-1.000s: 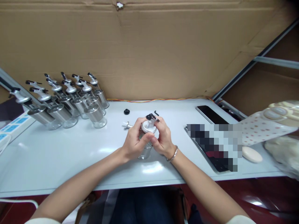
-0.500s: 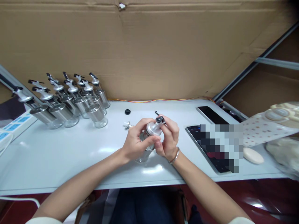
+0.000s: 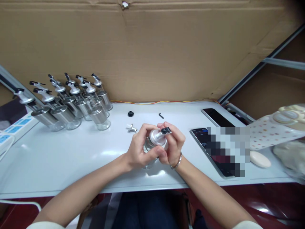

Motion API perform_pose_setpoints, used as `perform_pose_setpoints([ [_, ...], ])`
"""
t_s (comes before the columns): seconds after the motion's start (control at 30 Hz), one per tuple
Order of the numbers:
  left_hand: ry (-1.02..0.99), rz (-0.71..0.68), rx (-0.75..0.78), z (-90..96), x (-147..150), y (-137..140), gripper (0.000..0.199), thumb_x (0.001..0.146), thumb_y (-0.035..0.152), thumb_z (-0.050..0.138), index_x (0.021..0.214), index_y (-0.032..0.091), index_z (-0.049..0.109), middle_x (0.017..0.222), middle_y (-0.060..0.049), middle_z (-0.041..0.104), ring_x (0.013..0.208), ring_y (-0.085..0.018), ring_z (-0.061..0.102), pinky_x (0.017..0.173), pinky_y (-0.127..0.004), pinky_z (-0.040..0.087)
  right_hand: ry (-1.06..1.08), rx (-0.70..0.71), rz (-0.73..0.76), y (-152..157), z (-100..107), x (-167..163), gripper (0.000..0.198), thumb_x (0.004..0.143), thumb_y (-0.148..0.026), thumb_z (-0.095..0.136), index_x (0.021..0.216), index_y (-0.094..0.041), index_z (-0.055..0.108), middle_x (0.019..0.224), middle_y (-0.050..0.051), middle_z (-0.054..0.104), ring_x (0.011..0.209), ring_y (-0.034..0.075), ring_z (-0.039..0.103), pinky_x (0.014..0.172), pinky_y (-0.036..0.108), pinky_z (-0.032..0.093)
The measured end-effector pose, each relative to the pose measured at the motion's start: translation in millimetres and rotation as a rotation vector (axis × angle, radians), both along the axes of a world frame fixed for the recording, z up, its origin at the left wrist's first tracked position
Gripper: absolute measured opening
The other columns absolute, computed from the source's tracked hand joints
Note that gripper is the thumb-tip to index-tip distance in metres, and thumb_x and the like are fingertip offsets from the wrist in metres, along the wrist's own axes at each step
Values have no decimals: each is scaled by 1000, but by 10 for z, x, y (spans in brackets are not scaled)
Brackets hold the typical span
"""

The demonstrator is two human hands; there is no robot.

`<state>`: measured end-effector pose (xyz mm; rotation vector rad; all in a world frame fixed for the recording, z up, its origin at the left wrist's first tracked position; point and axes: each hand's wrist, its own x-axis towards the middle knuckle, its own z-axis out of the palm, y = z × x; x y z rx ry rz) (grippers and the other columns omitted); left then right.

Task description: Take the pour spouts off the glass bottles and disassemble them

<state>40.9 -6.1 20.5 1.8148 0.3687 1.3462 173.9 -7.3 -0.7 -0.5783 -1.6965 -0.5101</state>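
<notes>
A glass oil bottle point(image 3: 149, 164) stands near the table's front, tilted slightly, its body mostly covered by my hands. My left hand point(image 3: 140, 148) is wrapped round its neck and shoulder. On the bottle's top sits a silver pourer point(image 3: 157, 137) with a black flap cap point(image 3: 166, 130) at its spout tip. My right hand point(image 3: 175, 146) is closed about the pourer from the right, fingers behind the spout and thumb in front. Beyond the hands lie a black bent strip point(image 3: 161, 115), a round black stopper point(image 3: 130, 114) and a small silver-and-white piece point(image 3: 132, 128).
Several similar bottles with pourers point(image 3: 64, 113) crowd the left back, beside a power strip point(image 3: 17, 127). Two phones, one behind point(image 3: 218, 117) and one nearer point(image 3: 202, 143), lie at right, by a white oval object point(image 3: 259, 159) and a dotted bag point(image 3: 264, 133). Cardboard point(image 3: 166, 54) walls the back.
Both hands and the bottle have shifted slightly toward me and right. The spout now points more to the right, and the black strip behind my right fingers shows fully.
</notes>
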Motion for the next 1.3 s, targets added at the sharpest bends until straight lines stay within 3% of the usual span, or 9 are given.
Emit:
perform_pose_setpoints([
  [0.23, 29, -1, -14, -63, -13, 2, 31, 86, 49, 47, 93, 20, 40, 71, 0, 53, 58, -12, 49, 54, -26, 39, -13, -3, 46, 25, 4, 0, 53, 93, -35, 30, 144, -19, 31, 124, 14, 48, 94, 27, 60, 71, 44, 55],
  [0.4, 46, 48, -27, -109, -11, -13, 28, 87, 48, 44, 96, 21, 41, 72, 1, 52, 59, -12, 49, 55, -26, 40, -18, -14, 14, 20, 2, 4, 54, 93, -35, 30, 144, -20, 30, 122, 14, 48, 95, 26, 60, 72, 43, 56],
  [0.67, 11, 53, 111, -55, 15, 3, 25, 91, 38, 43, 112, 23, 44, 83, -1, 57, 61, -11, 52, 58, -25, 45, -29, -33, 40, 3, 31, 16, 56, 93, -31, 30, 145, -11, 29, 122, 16, 46, 103, 26, 58, 81, 40, 56],
  [0.83, 33, 48, 93, -8, 3, 10, 29, 91, 40, 46, 113, 21, 48, 82, -2, 60, 63, -11, 53, 59, -24, 46, 36, -26, 12, 20, -8, 9, 56, 92, -35, 30, 146, -19, 28, 127, 13, 43, 102, 27, 59, 81, 43, 56],
  [0.93, 58, 54, 91, -12, -14, 13, 30, 90, 43, 49, 108, 19, 51, 72, 0, 56, 60, -10, 52, 58, -23, 45, 197, -107, -43, 47, -61, 24, 55, 93, -40, 29, 146, -25, 29, 130, 12, 38, 109, 30, 54, 88, 51, 51],
  [1.03, 59, 49, 58, -46, -38, 31, 23, 91, 40, 48, 102, 19, 52, 75, -1, 55, 62, -10, 54, 59, -23, 47, 356, -217, -67, 93, -96, 68, 51, 93, -41, 29, 143, -31, 33, 133, 11, 35, 122, 34, 44, 93, 56, 45],
  [1.17, 57, 106, 44, -47, -144, 74, 14, 91, 31, 47, 97, 20, 53, 74, 1, 56, 60, -10, 56, 57, -23, 48, 461, -329, -62, 155, -71, 130, 46, 94, -39, 30, 140, -35, 36, 135, 9, 34, 118, 31, 46, 79, 46, 51],
  [1.3, 62, 266, 39, 23, -401, 105, 14, 89, 30, 48, 87, 18, 54, 64, 2, 56, 54, -10, 57, 51, -21, 48, 479, -369, -60, 174, -38, 144, 43, 95, -39, 32, 137, -34, 39, 133, 9, 35, 111, 27, 48, 74, 40, 52],
])
